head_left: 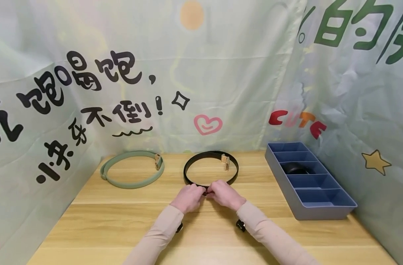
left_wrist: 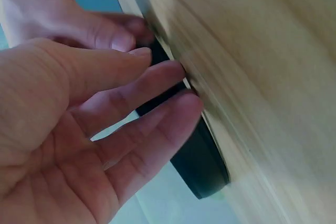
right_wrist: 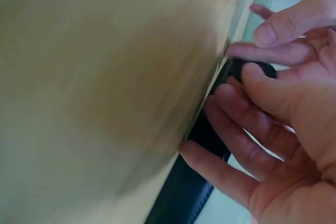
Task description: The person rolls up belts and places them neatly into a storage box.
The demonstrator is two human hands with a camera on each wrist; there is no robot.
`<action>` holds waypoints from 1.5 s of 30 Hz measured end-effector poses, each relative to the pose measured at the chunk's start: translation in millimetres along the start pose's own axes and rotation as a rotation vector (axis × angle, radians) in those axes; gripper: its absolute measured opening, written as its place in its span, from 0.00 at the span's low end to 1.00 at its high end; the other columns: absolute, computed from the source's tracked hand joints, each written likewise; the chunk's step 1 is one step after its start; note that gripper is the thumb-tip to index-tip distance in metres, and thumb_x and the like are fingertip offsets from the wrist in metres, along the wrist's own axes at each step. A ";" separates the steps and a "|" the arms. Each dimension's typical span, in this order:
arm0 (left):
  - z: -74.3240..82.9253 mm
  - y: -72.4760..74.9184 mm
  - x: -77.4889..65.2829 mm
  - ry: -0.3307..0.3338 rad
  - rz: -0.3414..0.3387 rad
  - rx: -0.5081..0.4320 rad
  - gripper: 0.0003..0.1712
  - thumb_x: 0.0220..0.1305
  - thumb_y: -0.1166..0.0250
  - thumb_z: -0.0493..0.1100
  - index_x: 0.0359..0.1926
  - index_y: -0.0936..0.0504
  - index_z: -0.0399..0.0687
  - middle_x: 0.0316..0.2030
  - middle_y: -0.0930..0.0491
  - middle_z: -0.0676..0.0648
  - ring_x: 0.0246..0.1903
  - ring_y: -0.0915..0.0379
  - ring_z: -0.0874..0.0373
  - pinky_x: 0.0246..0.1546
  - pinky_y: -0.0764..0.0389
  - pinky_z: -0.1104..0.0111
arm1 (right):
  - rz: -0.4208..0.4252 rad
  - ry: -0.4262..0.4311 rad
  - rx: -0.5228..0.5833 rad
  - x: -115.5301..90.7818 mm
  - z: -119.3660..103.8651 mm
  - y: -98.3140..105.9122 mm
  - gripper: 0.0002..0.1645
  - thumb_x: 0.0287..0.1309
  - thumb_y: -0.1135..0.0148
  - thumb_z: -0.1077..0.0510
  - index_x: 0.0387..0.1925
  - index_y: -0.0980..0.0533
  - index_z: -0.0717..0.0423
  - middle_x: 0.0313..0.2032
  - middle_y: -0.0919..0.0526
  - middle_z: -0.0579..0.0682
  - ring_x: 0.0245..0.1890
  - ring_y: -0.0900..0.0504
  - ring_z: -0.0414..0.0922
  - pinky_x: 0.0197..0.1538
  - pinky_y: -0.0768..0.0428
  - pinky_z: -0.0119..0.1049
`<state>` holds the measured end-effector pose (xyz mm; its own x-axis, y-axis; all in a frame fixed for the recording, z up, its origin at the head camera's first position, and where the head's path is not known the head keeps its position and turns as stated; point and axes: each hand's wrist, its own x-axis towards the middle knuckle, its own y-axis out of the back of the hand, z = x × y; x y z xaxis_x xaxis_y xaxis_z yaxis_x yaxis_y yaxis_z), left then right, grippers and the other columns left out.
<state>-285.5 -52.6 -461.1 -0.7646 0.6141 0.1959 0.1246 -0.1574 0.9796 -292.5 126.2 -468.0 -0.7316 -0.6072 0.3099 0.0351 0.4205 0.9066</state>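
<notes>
A black belt (head_left: 186, 173) stands on its edge in a loop on the wooden table, its gold buckle (head_left: 226, 161) at the far right of the loop. Both hands meet at the near side of the loop. My left hand (head_left: 188, 198) rests its nearly straight fingers on the band (left_wrist: 202, 163), thumb apart from them. With thumb and forefinger my right hand (head_left: 226, 195) pinches a black strap piece (right_wrist: 268, 70), while its other fingers lie along the belt. The fingers hide part of the strap.
A pale green belt (head_left: 131, 185) with a gold buckle lies looped at the left. At the right stands a blue-grey divided tray (head_left: 284, 189); a black rounded item (head_left: 295, 168) sits in its middle compartment. Printed cloth (head_left: 241, 81) hangs behind and beside the table (head_left: 98, 228).
</notes>
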 end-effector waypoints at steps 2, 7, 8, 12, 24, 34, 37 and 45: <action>-2.3 -0.5 0.6 0.030 0.010 -0.042 0.03 0.59 0.32 0.37 0.30 0.17 0.48 0.25 0.18 0.48 0.27 0.20 0.53 0.27 0.21 0.62 | -0.025 0.000 -0.031 -3.2 4.8 3.7 0.04 0.54 0.30 0.62 0.25 0.14 0.55 0.25 0.14 0.48 0.26 0.19 0.40 0.33 0.21 0.32; -6.2 -1.1 2.8 0.117 -0.006 -0.102 0.05 0.61 0.31 0.39 0.27 0.15 0.47 0.28 0.15 0.49 0.28 0.19 0.55 0.29 0.21 0.64 | -0.083 -0.028 -0.025 -9.5 12.8 10.6 0.03 0.55 0.31 0.62 0.28 0.14 0.54 0.29 0.12 0.47 0.29 0.17 0.40 0.36 0.19 0.32; -5.8 -1.2 3.6 0.116 -0.013 -0.097 0.06 0.61 0.31 0.40 0.27 0.15 0.48 0.28 0.15 0.50 0.28 0.19 0.56 0.30 0.22 0.65 | -0.089 -0.031 -0.010 -10.1 13.2 11.3 0.03 0.56 0.32 0.63 0.30 0.14 0.54 0.30 0.12 0.48 0.30 0.16 0.40 0.38 0.19 0.32; -0.7 -0.5 6.9 0.062 -0.035 -0.097 0.06 0.60 0.30 0.43 0.27 0.14 0.51 0.29 0.15 0.54 0.28 0.21 0.59 0.30 0.22 0.66 | -0.096 -0.017 0.043 -11.2 13.0 11.9 0.09 0.58 0.36 0.68 0.37 0.14 0.54 0.35 0.11 0.49 0.35 0.14 0.42 0.40 0.18 0.33; 7.3 -3.5 6.0 -0.009 -0.036 -0.193 0.04 0.57 0.27 0.46 0.30 0.11 0.53 0.29 0.27 0.53 0.27 0.32 0.65 0.30 0.28 0.73 | -0.163 0.049 0.092 -14.3 17.3 10.3 0.04 0.57 0.31 0.58 0.28 0.16 0.52 0.26 0.14 0.43 0.24 0.23 0.31 0.32 0.24 0.24; 5.0 -7.9 13.0 -0.007 -0.027 -0.254 0.04 0.55 0.27 0.44 0.31 0.15 0.56 0.29 0.17 0.56 0.27 0.26 0.63 0.29 0.27 0.69 | -0.138 0.033 0.146 -15.9 21.2 11.3 0.12 0.56 0.30 0.59 0.35 0.28 0.54 0.27 0.18 0.45 0.24 0.28 0.32 0.29 0.26 0.25; 5.5 -11.4 14.7 -0.021 -0.012 -0.205 0.04 0.54 0.27 0.44 0.30 0.16 0.57 0.28 0.17 0.57 0.25 0.27 0.62 0.26 0.30 0.68 | -0.125 0.024 0.170 -15.4 21.8 11.2 0.15 0.55 0.30 0.61 0.37 0.31 0.54 0.27 0.17 0.45 0.25 0.25 0.34 0.30 0.25 0.26; 15.3 -13.4 16.5 0.042 -0.004 -0.105 0.07 0.55 0.27 0.45 0.24 0.16 0.54 0.26 0.18 0.56 0.25 0.25 0.59 0.26 0.27 0.67 | -0.107 -0.006 0.161 -13.9 22.2 12.7 0.06 0.53 0.29 0.61 0.35 0.17 0.56 0.29 0.13 0.47 0.25 0.23 0.33 0.30 0.25 0.25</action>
<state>-290.1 -28.6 -470.3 -0.7910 0.5825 0.1874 0.0557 -0.2364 0.9701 -297.0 154.9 -467.2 -0.7294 -0.6505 0.2117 -0.1524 0.4562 0.8767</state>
